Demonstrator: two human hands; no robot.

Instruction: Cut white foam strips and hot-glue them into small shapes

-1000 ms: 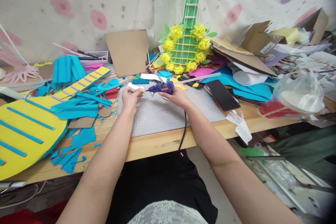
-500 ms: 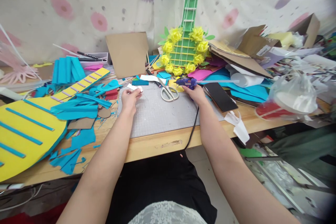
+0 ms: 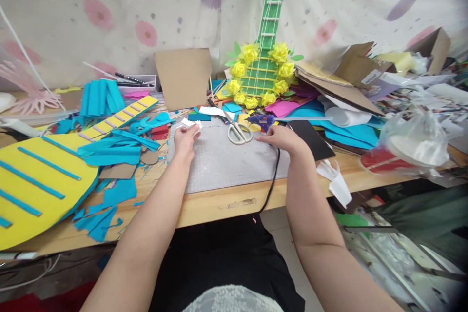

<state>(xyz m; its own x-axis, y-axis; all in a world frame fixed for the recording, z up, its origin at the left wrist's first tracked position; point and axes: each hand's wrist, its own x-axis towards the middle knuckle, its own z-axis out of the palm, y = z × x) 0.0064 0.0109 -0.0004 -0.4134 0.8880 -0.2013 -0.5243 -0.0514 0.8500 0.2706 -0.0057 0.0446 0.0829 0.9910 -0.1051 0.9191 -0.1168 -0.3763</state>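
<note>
My left hand (image 3: 185, 141) pinches a small white paper piece (image 3: 190, 123) above the left part of the grey cutting mat (image 3: 226, 170). My right hand (image 3: 281, 138) is empty, its fingers apart and reaching leftward over the mat. Just behind it lies a blue glue gun (image 3: 263, 119) with a clear glue stick out of its back. Between the hands rest the scissors (image 3: 240, 132), handles toward me, close to my right fingertips. A white strip (image 3: 215, 111) and a dark teal piece (image 3: 199, 117) lie beyond my left hand.
A yellow guitar-shaped craft (image 3: 44, 175) and blue scraps (image 3: 106, 195) fill the left. The green flower-trimmed guitar (image 3: 261, 75) stands behind. At right are a black phone (image 3: 310, 139), a white scrap (image 3: 340, 187) and a bagged cup (image 3: 391, 151). A black cord (image 3: 272, 180) crosses the table edge.
My right hand has let go of the glue gun, which now lies on the table, and has moved toward the scissors. My left hand keeps its pinch. The view has shifted slightly.
</note>
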